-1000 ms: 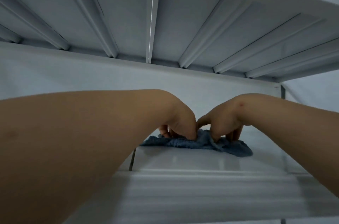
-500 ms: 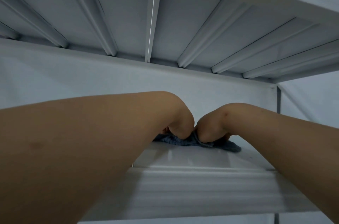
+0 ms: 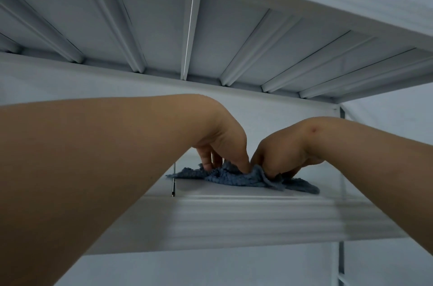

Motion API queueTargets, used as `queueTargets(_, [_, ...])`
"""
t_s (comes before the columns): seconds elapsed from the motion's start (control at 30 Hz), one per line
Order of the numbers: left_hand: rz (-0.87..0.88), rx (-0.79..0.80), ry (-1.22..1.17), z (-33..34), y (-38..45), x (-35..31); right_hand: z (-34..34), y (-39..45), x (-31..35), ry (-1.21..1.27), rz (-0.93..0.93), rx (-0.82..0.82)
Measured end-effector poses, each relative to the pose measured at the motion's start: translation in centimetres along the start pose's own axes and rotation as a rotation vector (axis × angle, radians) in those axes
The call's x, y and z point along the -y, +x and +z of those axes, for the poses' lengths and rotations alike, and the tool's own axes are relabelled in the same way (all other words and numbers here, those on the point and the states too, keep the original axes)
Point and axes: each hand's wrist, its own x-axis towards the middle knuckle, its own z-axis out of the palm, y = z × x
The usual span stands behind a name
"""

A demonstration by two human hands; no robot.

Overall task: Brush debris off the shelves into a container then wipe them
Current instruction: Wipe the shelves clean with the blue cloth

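A blue cloth (image 3: 236, 176) of nubby, looped terry weave lies crumpled on the white shelf (image 3: 234, 217), toward its rear and near the middle of its width. Its long axis runs left to right, parallel with the shelf's front edge, with a flatter tail trailing off to the right. The shelf surface is smooth and painted, apparently metal, with a blurred front lip. Overhead, the upper shelf (image 3: 164, 27) shows a flat white underside stiffened by raised ribs running front to back. No writing or labels are legible.

The left hand (image 3: 220, 145) has fingers curled downward, fingertips pressing into and bunching the cloth. The right hand (image 3: 278, 149) is also curled, gripping a raised fold of the cloth. The two hands nearly touch.
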Motion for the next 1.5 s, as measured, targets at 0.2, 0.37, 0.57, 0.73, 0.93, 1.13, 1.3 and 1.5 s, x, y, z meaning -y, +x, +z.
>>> queueTargets(0.2, [-0.055, -0.057, 0.432, 2.1, 1.3, -1.2, 1.9, 0.7, 1.8, -0.224, -0.020, -0.075])
queueTargets(0.37, [-0.086, -0.061, 0.434, 2.2, 1.4, -1.1, 2.1, 0.0, 1.3, -0.273, -0.059, -0.078])
queueTargets(0.57, [-0.138, -0.080, 0.185, 1.6, -0.4, -2.6, 1.4, -1.3, -2.1, -0.193, -0.121, -0.083])
queueTargets(0.73, [-0.126, -0.092, 0.089, 1.8, -0.7, -6.2, 1.3, -3.1, -6.2, -0.125, -0.142, -0.104])
queueTargets(0.93, [-0.088, -0.111, 0.076, 2.6, -0.2, -11.3, 1.3, -5.1, -12.3, -0.030, -0.161, -0.100])
queueTargets(1.13, [-0.032, -0.092, 0.059, 3.6, 2.2, -14.6, 0.6, -5.1, -17.7, 0.060, -0.105, -0.082])
queueTargets(1.3, [-0.096, -0.085, 0.076, 3.4, 4.6, -13.9, 0.2, -3.5, -16.4, -0.083, -0.108, -0.122])
queueTargets(1.5, [-0.209, -0.103, 0.084, 2.4, 5.1, -10.2, 0.2, -1.0, -11.8, -0.255, -0.212, -0.136])
